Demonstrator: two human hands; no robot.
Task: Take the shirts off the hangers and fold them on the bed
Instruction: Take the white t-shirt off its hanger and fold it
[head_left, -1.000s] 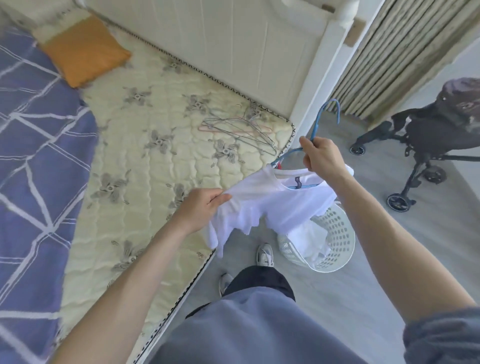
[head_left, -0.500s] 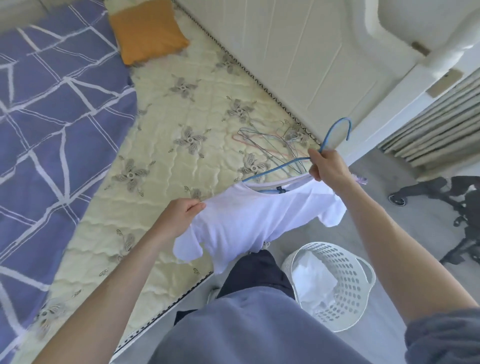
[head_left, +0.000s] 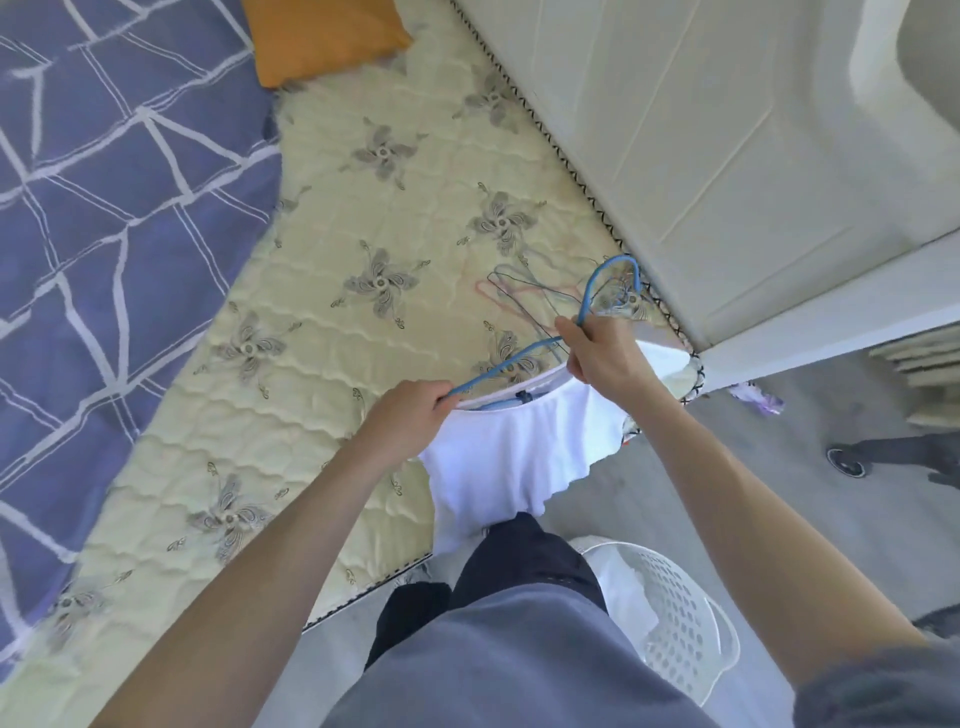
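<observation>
The left hand (head_left: 410, 415) has moved up and seems to pinch the neck of the soft white shirt (head_left: 519, 462) above the cream quilted bed (head_left: 322, 332). The right hand (head_left: 605, 356) grips the thin blue wire hanger (head_left: 589, 296), so pulling off can start.

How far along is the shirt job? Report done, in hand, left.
Done: empty hangers lie piled on the mattress; no folded shirt shows. In hand: right hand holds the blue hanger, left hand grips the white shirt on it. Left: strip it, fold it; white laundry waits in the basket.
</observation>
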